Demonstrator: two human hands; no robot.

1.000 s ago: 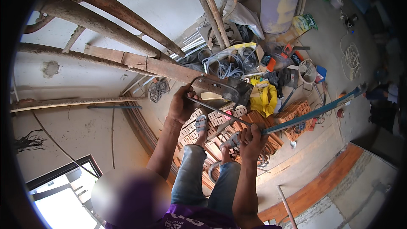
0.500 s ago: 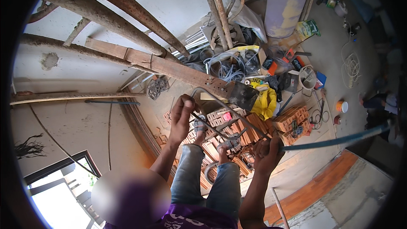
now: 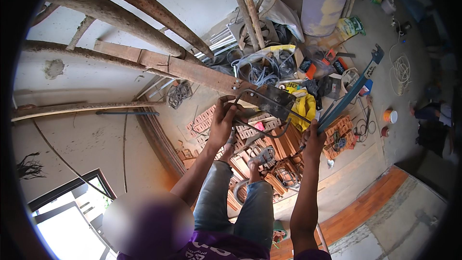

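Note:
A bent steel rod (image 3: 262, 131), curved into an open loop, spans the space between my hands. My left hand (image 3: 223, 121) is closed round its left bend. Closed fingers of my right hand (image 3: 313, 140) grip a long blue bar tool (image 3: 350, 95) with a notched, hooked head, tilted up to the far right. The rod's other end reaches that same hand; whether the fingers hold it too I cannot tell. Just beyond the rod is a wooden plank (image 3: 192, 73) with a dark metal plate (image 3: 275, 104) and bolts at its near end.
Rusty pipes (image 3: 120, 14) lean across the upper left. Red hollow bricks (image 3: 199, 123) lie around my sandalled feet. Farther off are a yellow bag (image 3: 302, 108), coiled hoses (image 3: 260, 70), a tall drum (image 3: 325, 9) and a white cable coil (image 3: 400, 74). At the far right is another person (image 3: 430, 111).
The blue bar has swung from pointing right to pointing up and away. My right hand has risen. My left hand and the rod have shifted right, nearer the metal plate.

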